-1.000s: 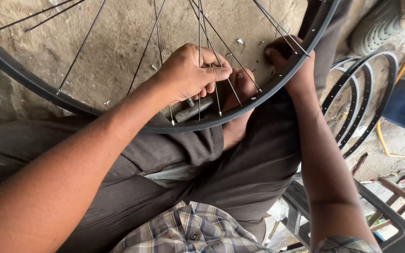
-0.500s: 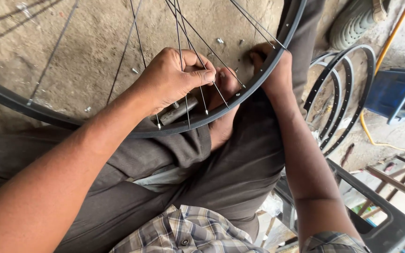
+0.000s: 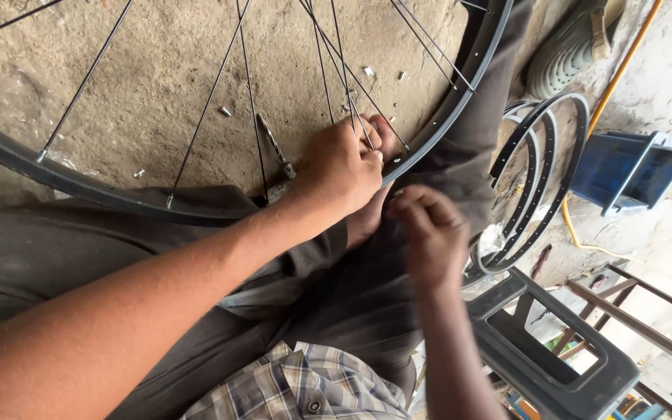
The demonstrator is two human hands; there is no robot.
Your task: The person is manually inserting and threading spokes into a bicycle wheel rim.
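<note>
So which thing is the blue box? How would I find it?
Start at the big black spoked wheel rim across the person's lap, then go right past the bare black rims lying on the concrete floor. The blue plastic box sits tipped just beyond them, beside a yellow hose. It is the only blue, square-cornered thing there.

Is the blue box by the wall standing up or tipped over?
Tipped over: the blue box lies on its side, its open mouth facing sideways, not up.

Wheel rim [image 3: 445, 117] partly cropped, seemingly
</note>
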